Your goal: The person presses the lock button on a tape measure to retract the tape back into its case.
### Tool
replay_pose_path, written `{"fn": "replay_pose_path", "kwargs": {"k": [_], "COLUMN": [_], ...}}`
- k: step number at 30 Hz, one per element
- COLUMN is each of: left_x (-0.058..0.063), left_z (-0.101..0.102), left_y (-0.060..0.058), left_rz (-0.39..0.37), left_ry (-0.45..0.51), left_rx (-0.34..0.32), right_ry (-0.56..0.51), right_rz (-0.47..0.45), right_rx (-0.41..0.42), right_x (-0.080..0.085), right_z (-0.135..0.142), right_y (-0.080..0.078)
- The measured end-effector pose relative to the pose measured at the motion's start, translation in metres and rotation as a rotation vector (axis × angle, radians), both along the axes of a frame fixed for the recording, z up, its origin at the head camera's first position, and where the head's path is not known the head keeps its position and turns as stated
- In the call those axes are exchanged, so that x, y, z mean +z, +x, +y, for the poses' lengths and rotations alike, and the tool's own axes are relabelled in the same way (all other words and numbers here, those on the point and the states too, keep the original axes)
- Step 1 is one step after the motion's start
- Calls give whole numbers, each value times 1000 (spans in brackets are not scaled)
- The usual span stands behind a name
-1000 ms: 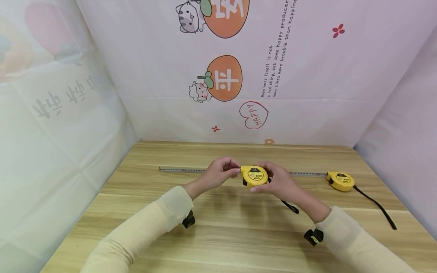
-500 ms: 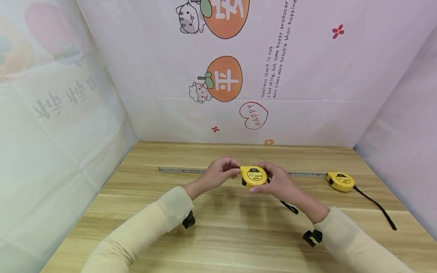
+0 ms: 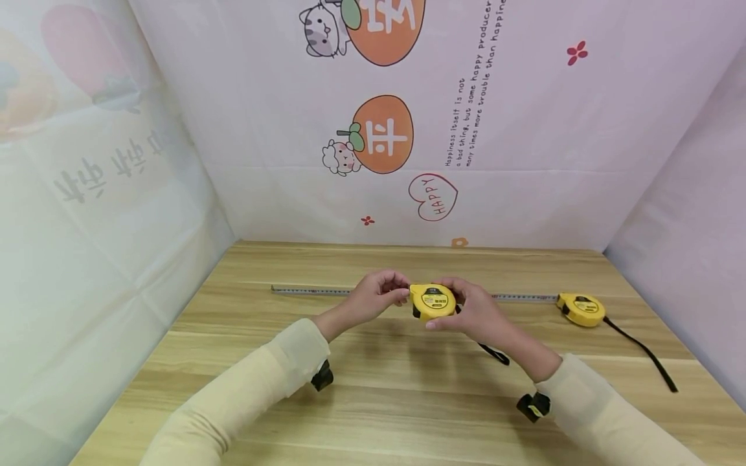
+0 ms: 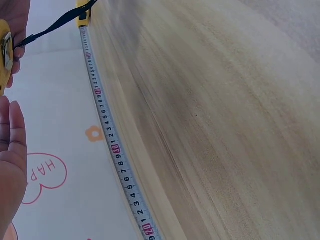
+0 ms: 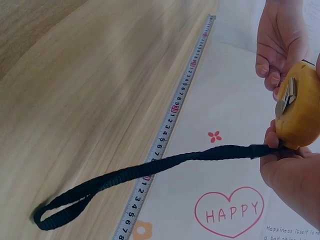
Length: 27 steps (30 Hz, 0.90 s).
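My right hand (image 3: 480, 314) grips a yellow tape measure (image 3: 433, 301) by its case, raised over the table, thumb along the near side. At its front end, thumb and forefinger of my left hand (image 3: 373, 298) pinch together right at the mouth, where the tape's end comes out. The right wrist view shows a metal belt clip (image 5: 289, 92) on the case's back and a black wrist strap (image 5: 175, 162) hanging from it. Behind both hands lies a second yellow tape measure (image 3: 583, 309), its blade (image 3: 309, 290) drawn out long to the left; my hands hide its middle.
The wooden table (image 3: 373, 401) meets a white printed cloth (image 3: 524, 207) at the back, with more cloth rising on both sides. A black strap (image 3: 641, 349) trails from the second tape measure toward the right edge. Each wrist wears a small black camera (image 3: 322, 375).
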State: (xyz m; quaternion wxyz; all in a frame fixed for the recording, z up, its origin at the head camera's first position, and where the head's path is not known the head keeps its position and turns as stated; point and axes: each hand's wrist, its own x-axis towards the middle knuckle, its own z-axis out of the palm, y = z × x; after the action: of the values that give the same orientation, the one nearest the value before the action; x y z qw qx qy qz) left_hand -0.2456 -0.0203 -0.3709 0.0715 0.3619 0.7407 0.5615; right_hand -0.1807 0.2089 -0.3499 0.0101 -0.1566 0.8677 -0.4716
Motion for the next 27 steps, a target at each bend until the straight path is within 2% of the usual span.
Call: {"fn": "replay_pose_path", "kwargs": {"k": [6,18,27], "left_x": [0,1,0], "left_z": [-2,-3,-6], "left_y": [1,0,2], "left_rz": [0,-61,-26], "left_ry": [2,16,-18], "left_rx": [-16,-25,-53], "right_ry": [-15,-43,-36], "right_rz": [-4,2,6], "right_rx": [5,6,-3], "right_x": [-2,-3,-6], "right_z": [-1,-3,-1], "right_y": [-1,-1,-2]}}
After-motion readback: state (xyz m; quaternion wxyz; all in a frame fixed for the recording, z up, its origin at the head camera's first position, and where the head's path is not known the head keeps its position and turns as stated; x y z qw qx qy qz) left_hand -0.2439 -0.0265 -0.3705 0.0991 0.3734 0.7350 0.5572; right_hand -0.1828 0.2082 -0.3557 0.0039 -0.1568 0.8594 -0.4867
